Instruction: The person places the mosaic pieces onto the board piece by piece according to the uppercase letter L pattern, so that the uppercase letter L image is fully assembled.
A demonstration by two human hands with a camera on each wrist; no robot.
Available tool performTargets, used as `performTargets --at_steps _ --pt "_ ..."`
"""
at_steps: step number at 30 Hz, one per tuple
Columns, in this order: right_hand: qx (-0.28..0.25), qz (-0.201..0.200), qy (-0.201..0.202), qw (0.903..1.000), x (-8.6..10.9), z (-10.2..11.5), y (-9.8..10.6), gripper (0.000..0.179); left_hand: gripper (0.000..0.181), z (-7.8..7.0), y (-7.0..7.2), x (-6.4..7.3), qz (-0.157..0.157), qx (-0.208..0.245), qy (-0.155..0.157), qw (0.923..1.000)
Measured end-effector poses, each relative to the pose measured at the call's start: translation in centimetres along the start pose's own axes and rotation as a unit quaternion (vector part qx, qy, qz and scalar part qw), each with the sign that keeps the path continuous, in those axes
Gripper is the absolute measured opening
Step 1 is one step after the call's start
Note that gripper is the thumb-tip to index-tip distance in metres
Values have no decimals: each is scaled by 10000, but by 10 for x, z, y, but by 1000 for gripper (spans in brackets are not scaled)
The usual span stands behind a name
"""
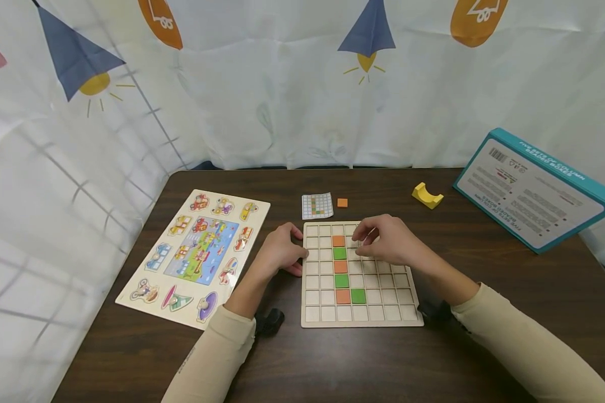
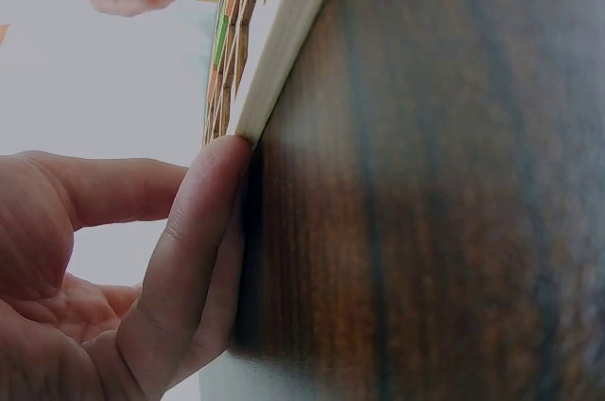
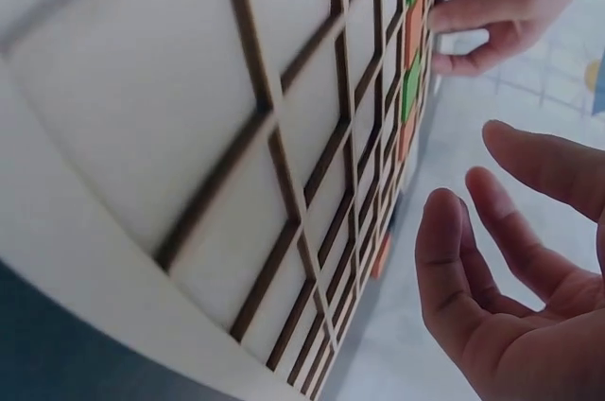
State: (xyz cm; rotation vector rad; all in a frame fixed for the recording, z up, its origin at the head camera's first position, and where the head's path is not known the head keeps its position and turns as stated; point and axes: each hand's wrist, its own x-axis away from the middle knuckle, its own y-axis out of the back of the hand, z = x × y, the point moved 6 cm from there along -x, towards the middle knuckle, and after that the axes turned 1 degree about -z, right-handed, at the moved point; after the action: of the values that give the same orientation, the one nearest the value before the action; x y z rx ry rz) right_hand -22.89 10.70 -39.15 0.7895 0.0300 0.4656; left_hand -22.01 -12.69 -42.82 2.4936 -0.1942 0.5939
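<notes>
A pale wooden grid board (image 1: 384, 314) lies on the dark table. Orange tiles (image 1: 338, 240) and green tiles (image 1: 340, 253) alternate down its third column, and one more green tile (image 1: 358, 296) sits to the right of the lowest orange one. My left hand (image 1: 284, 249) rests at the board's left edge, its fingertips (image 2: 223, 157) against the side. Over the upper middle squares hovers my right hand (image 1: 387, 239), fingers loosely bent and apart from the thumb. Nothing shows between them in the right wrist view.
Beyond the board lie a small pattern card (image 1: 317, 206) and a loose orange tile (image 1: 342, 202). A yellow curved block (image 1: 427, 196) lies farther right, near a teal-edged box (image 1: 534, 190) standing tilted. On the left is a picture puzzle board (image 1: 153, 283). A curtain (image 1: 292, 101) hangs behind the table.
</notes>
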Motion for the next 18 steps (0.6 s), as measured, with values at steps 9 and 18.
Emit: performTargets --at_steps 9,18 --pt "-189 -309 -145 9992 -16 -10 17 24 37 0 0 0 -1 8 1 10000" --pt "-350 -399 -207 9984 -36 -15 22 29 37 1 0 -1 2 2 -3 10000"
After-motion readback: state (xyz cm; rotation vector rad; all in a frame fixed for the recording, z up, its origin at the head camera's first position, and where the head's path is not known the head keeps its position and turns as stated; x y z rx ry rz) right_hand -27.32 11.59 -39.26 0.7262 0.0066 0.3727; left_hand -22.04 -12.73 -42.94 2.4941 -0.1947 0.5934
